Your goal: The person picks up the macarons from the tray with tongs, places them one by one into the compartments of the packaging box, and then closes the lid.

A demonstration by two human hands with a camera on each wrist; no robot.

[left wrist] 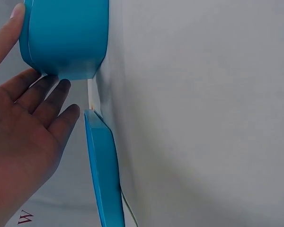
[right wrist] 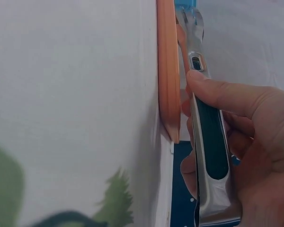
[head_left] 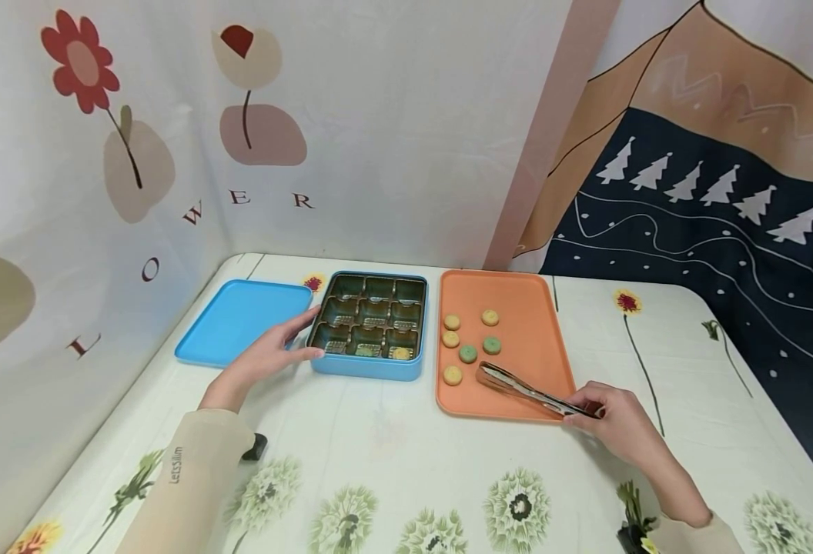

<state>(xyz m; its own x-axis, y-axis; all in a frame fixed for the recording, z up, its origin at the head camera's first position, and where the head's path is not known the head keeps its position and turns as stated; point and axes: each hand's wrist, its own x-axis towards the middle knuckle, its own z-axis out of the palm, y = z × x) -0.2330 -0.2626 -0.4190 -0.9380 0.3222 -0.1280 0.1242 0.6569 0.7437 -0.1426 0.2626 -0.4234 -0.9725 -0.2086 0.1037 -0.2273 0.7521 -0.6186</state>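
My right hand (head_left: pixel 614 419) holds metal tongs (right wrist: pixel 210 132) by the handle, thumb along the top. The tong tips hang low over the front of the orange tray (head_left: pixel 538 308), to the right of the cookies. Several yellow cookies (head_left: pixel 490 317) and two green cookies (head_left: pixel 492 345) lie on that tray, mostly in its left half. My left hand (head_left: pixel 271 354) touches the left side of the blue box (head_left: pixel 368 368), fingers extended and thumb at the rim. A dark insert (head_left: pixel 373 312) with compartments fills the box; a green cookie (head_left: pixel 365 350) sits front middle, a yellow cookie (head_left: pixel 401 353) front right.
A blue lid (head_left: pixel 243 315) lies flat left of the box, partly behind my left hand. Box and tray stand side by side with a narrow gap. A flower-print cloth (head_left: pixel 393 446) covers the table, and hanging fabric (head_left: pixel 393 154) rises behind and at the sides.
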